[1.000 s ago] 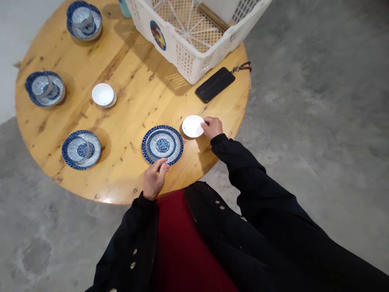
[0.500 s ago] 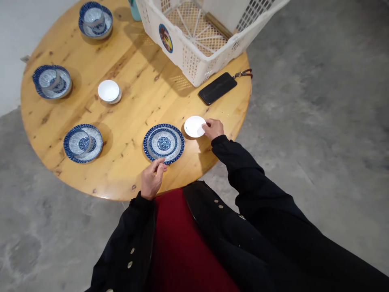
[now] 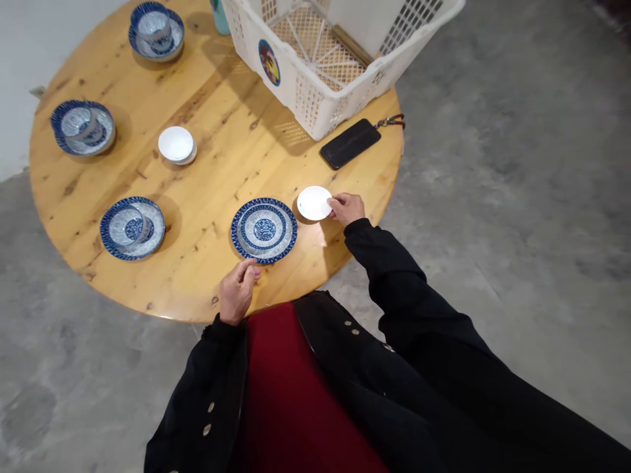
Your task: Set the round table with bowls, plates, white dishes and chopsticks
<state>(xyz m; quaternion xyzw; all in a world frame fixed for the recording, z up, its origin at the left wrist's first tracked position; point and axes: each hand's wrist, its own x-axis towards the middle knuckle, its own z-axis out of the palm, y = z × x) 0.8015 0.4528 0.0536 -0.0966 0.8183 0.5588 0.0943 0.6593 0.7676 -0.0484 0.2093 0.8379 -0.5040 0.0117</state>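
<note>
On the round pine table (image 3: 207, 171) lies a blue-and-white patterned plate (image 3: 264, 230). My left hand (image 3: 237, 290) is just below its lower rim, loosely curled, holding nothing and a little apart from it. My right hand (image 3: 346, 208) has its fingertips on the edge of a small white saucer (image 3: 314, 203), which lies flat on the wood to the right of the plate. The saucer's underside is hidden.
Blue-and-white bowls on plates stand at the left (image 3: 132, 228), (image 3: 83, 127) and far side (image 3: 156, 31). Also there are stacked white dishes (image 3: 176, 145), a white plastic crate (image 3: 315, 59), a black phone (image 3: 350, 144) and a teal bottle (image 3: 220, 16). Concrete floor surrounds the table.
My left hand has drawn back from the plate's rim, down and to the left. My right hand stays on the saucer. The whole view has shifted slightly.
</note>
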